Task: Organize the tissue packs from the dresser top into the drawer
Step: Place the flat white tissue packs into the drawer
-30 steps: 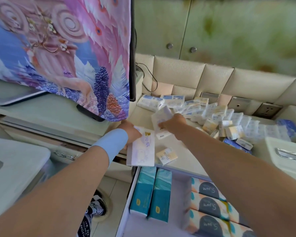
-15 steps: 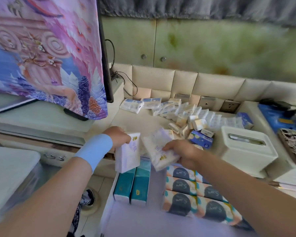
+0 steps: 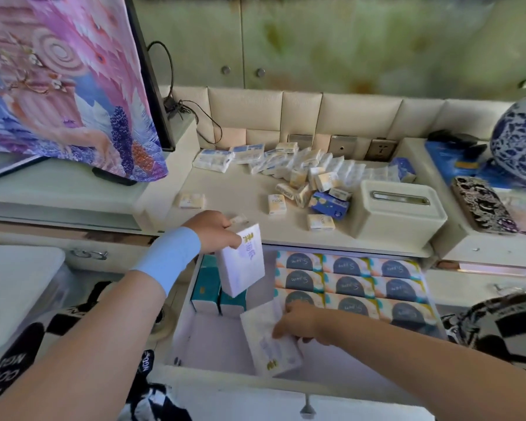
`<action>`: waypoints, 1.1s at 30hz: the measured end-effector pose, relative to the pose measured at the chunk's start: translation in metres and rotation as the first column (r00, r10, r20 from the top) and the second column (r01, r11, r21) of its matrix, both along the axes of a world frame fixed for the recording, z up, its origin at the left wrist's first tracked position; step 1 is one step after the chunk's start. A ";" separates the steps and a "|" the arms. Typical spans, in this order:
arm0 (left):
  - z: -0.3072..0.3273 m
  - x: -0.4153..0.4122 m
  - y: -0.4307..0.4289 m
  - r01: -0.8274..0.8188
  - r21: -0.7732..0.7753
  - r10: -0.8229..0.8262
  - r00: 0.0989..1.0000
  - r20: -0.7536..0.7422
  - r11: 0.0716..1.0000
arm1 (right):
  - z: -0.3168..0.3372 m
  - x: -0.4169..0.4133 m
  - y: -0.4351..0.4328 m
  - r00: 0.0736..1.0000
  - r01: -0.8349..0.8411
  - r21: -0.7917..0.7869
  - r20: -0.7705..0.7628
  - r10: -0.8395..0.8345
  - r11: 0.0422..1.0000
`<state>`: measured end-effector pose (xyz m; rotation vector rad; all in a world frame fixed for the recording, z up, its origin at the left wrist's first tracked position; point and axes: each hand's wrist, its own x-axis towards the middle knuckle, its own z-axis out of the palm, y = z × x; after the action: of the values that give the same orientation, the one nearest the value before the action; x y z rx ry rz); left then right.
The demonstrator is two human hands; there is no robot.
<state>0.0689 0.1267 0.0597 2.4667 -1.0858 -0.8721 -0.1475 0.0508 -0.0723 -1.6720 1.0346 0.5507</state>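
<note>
right hand (image 3: 298,325): closed on a white tissue pack (image 3: 272,341), pressing it flat in the drawer (image 3: 207,341) near the front
left hand (image 3: 214,230): gripping a second white pack (image 3: 242,262), held tilted over the teal packs (image 3: 217,287)
drawer right side: patterned packs (image 3: 349,282) in neat rows
counter (image 3: 234,192): small packs (image 3: 304,174) scattered toward the back, beside a tissue box (image 3: 398,208)
</note>
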 end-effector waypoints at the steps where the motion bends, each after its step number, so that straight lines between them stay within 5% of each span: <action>1: -0.003 -0.003 0.000 0.024 0.017 -0.023 1.000 -0.009 1.000 | -0.006 -0.001 0.004 1.000 0.011 -0.002 -0.009 -0.011 1.000; 7: -0.021 -0.017 0.003 0.066 0.041 -0.063 0.995 -0.071 0.997 | -0.036 -0.004 0.017 0.999 -0.012 0.061 -0.051 0.015 0.998; 12: -0.029 -0.018 0.005 -0.015 0.010 0.017 0.959 -0.284 1.000 | -0.004 0.012 -0.005 0.986 -0.138 0.098 -0.084 0.147 0.986; 17: -0.026 -0.022 0.002 -0.116 -0.098 0.056 0.877 -0.476 0.988 | 0.040 0.016 -0.045 0.954 0.227 0.387 0.098 -0.285 0.894; 21: -0.023 -0.027 0.000 -0.158 -0.149 0.044 0.815 -0.578 0.976 | 0.054 0.006 -0.063 0.866 0.212 0.634 0.231 -0.444 0.744; 27: -0.037 -0.030 0.001 0.038 -0.014 -0.041 0.948 -0.317 0.999 | 0.058 0.002 -0.065 0.898 0.106 0.348 0.369 -0.240 0.932; 33: -0.065 -0.047 0.002 0.189 0.062 -0.178 0.972 -0.155 0.980 | 0.050 -0.001 -0.059 0.920 0.066 0.140 0.375 -0.115 0.988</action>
<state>0.0216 0.1290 -0.0057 2.3440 -1.2629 -1.1531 -0.1482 -0.0082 -0.0220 -1.5333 0.7690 0.2081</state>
